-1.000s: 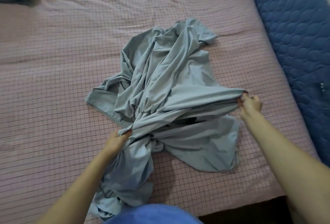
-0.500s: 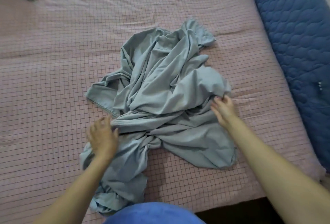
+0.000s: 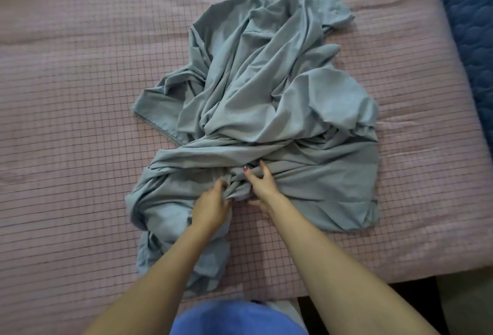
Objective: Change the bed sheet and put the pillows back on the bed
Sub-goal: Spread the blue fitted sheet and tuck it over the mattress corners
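I have just one view, from the head camera, looking steeply down and forward from the near edge of the pink grid-checked quilted mattress cover, close enough that both forearms fill the lower frame. The wide lens bends the edges, and the dark blue quilted fabric at far right looks cropped and, I think, somewhat distorted.

Left hand: fingertips buried in the twisted folds of the sheet, so its grip can't be read clearly. Right hand: palm side hidden, thumb partly under the cloth. Sheet's lower tail runs behind the left forearm. Bed cut off at left, top and bottom edges; top-left corner blurred. Blue quilt cropped by the right edge. Blue clothing cut off at the bottom. Both arms leave the bottom edge.
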